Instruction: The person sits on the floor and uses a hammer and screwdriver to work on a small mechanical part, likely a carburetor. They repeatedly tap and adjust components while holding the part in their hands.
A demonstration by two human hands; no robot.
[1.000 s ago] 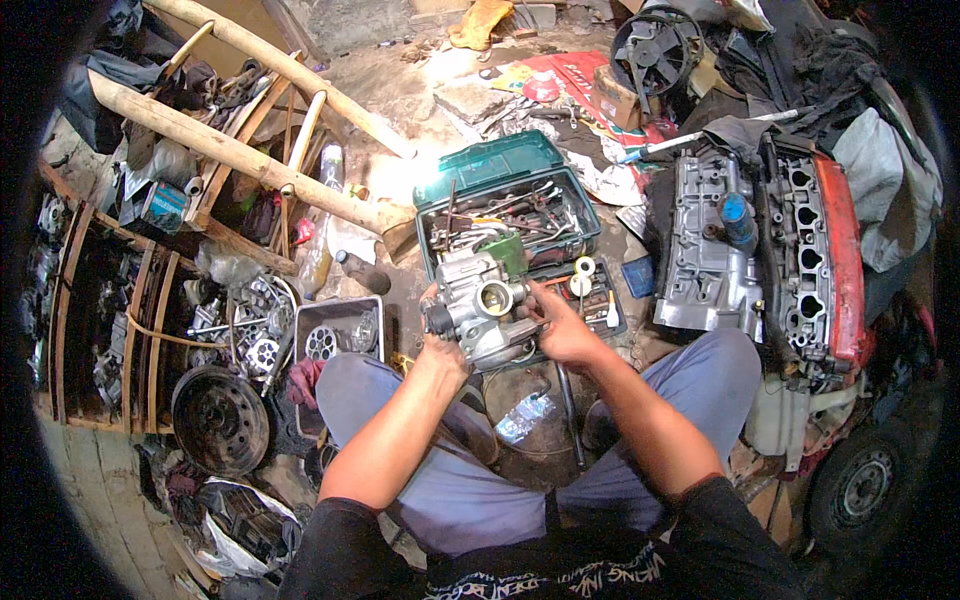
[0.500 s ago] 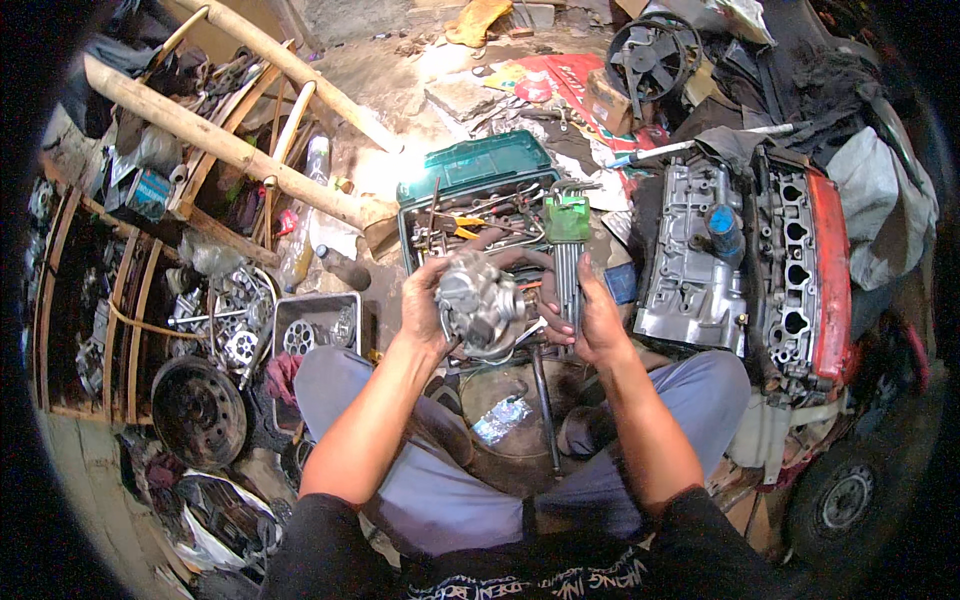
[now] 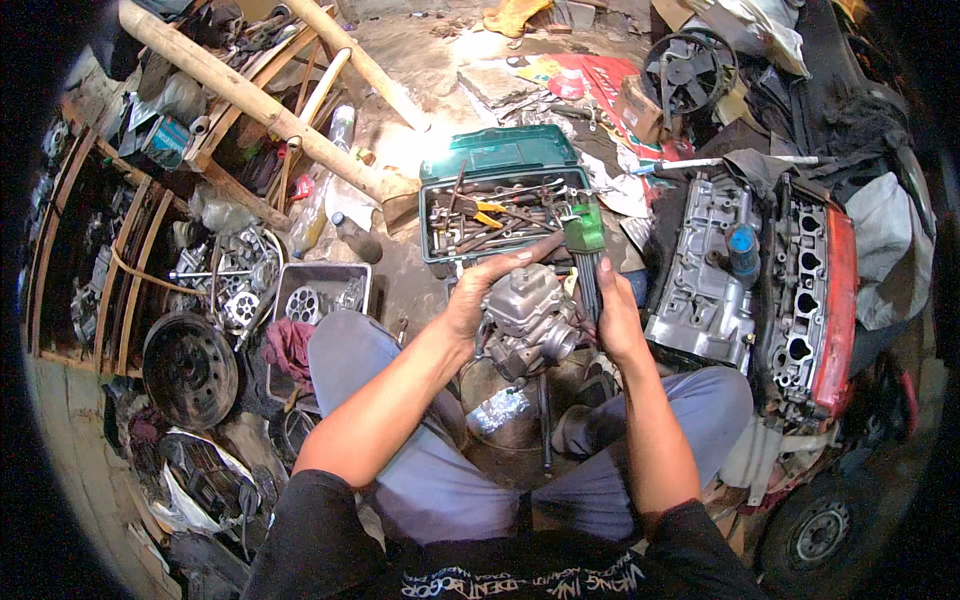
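My left hand [image 3: 478, 305] grips a grey metal carburetor [image 3: 527, 310], its fingers reaching behind the body. The round mouth of the carburetor points toward my right and down. In my right hand [image 3: 618, 318] is a hex key set [image 3: 585, 240] with a green holder at the top and dark keys hanging below. The thumb lies along the keys; most of the other fingers are hidden behind the keys and carburetor. Both things are held side by side above the ground between my knees. Beyond them stands an open green toolbox [image 3: 428, 240] full of hand tools.
A grey tray [image 3: 371, 290] with metal parts stands left of my knee, near a dark wheel rim [image 3: 192, 372]. To the right lie a silver engine cover [image 3: 700, 265] with a blue can [image 3: 742, 250] and a red-edged cylinder head [image 3: 800, 290]. A dark bar [image 3: 546, 430] is below my hands.
The carburetor has turned so its round mouth faces more toward me, and it has moved right. The hex key set has come slightly nearer with my right hand. The whole view has shifted slightly.
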